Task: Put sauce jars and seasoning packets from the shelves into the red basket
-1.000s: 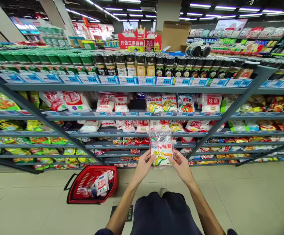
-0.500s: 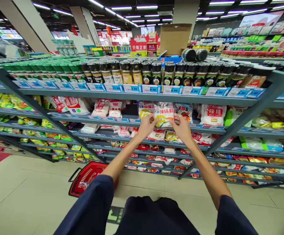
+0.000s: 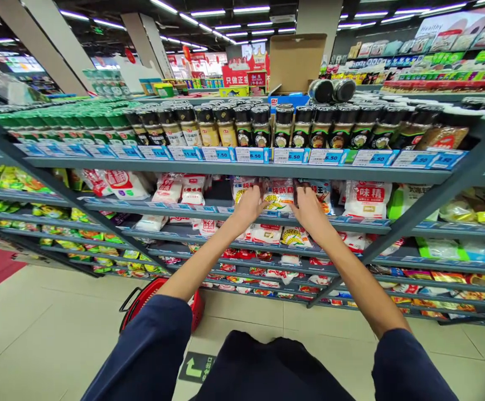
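Note:
A white seasoning packet (image 3: 279, 194) with red lettering and a yellow pattern stands upright at the front of the second shelf. My left hand (image 3: 247, 210) grips its left edge, thumb towards the front and fingers reaching back between it and a similar packet (image 3: 239, 188). On the opposite edge my right hand (image 3: 310, 211) holds it the same way, beside a blue and white packet (image 3: 325, 195). The fingertips of both hands are partly hidden in the shelf's shade.
Rows of black-capped seasoning jars (image 3: 284, 125) fill the top shelf, above a rail with price tags (image 3: 248, 155). White packets (image 3: 367, 200) stand to the right. A red shopping basket (image 3: 198, 312) sits on the floor at left, partly behind my left arm.
Both hands have moved forward into the shelf with the packet, which now sits farther back, in line with its neighbours. The camera view has shifted slightly.

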A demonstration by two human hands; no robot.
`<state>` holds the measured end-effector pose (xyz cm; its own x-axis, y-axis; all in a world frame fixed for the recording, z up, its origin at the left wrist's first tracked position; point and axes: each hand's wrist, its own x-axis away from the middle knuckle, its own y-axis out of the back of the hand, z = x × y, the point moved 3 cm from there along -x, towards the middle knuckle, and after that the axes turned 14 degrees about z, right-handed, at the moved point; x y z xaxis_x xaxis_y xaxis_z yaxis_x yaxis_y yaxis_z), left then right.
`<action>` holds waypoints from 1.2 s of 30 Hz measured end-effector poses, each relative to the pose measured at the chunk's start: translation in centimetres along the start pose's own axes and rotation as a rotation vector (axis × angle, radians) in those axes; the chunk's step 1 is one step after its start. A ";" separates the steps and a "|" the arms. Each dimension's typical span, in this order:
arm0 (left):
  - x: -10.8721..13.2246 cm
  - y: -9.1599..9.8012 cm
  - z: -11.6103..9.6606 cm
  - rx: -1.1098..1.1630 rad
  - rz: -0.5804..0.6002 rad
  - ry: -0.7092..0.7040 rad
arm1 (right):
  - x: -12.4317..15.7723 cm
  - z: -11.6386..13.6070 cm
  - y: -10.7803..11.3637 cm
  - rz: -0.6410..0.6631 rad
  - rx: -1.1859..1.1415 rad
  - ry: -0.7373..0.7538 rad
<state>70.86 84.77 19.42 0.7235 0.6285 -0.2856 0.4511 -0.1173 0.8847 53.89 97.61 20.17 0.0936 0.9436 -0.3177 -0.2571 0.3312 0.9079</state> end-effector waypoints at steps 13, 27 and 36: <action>2.1 0.2 0.7 -0.141 0.054 -0.412 | 1.4 2.0 -1.6 -0.051 0.079 0.136; 3.6 0.8 2.4 -0.115 0.114 -0.373 | 1.2 2.6 -2.5 0.007 0.008 0.109; 3.2 0.5 2.5 0.106 0.091 -0.295 | 1.0 3.0 -2.7 -0.003 0.027 0.097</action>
<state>74.68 84.84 18.01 0.8763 0.3640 -0.3155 0.4188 -0.2521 0.8724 57.59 97.61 18.22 0.0004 0.9389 -0.3442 -0.2310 0.3350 0.9135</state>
